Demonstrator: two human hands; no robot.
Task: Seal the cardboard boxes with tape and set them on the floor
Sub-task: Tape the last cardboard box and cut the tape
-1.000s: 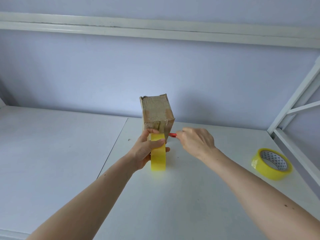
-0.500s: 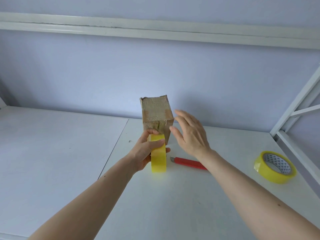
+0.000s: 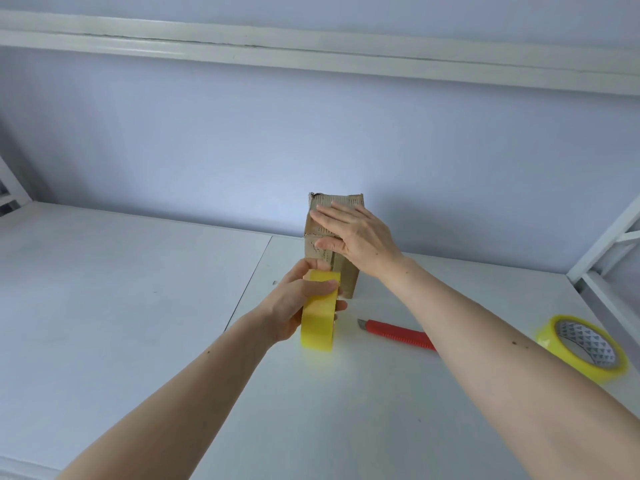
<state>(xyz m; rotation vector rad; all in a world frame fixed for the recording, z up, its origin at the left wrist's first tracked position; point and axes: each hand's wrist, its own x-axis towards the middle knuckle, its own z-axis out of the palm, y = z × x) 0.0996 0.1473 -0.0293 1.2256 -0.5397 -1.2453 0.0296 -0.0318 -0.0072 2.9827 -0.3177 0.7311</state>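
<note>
A small, worn cardboard box (image 3: pixel 330 237) stands upright on the white bench (image 3: pixel 138 306), close to the pale blue wall (image 3: pixel 311 133) at the far edge. The person's right hand (image 3: pixel 356 237) lies flat against the box's near face, its fingers (image 3: pixel 329 216) straight and together, pressing over the seam where the flaps meet. Just in front of the box, the left hand (image 3: pixel 298 303) grips a roll of yellow tape (image 3: pixel 318 320) held on edge, with its rim low against the bench; the fingers curl over the top of the roll and the thumb reaches round its far side. The top of the roll sits right against the lower part of the box. A red utility knife (image 3: pixel 398 334) lies on the bench to the right of the roll, partly hidden beneath the right forearm, its blade tip pointing toward the tape. A second roll of yellow tape (image 3: pixel 581 348) lies flat near the bench's right edge, well apart from the box, beside a white metal frame (image 3: pixel 606 244).
</note>
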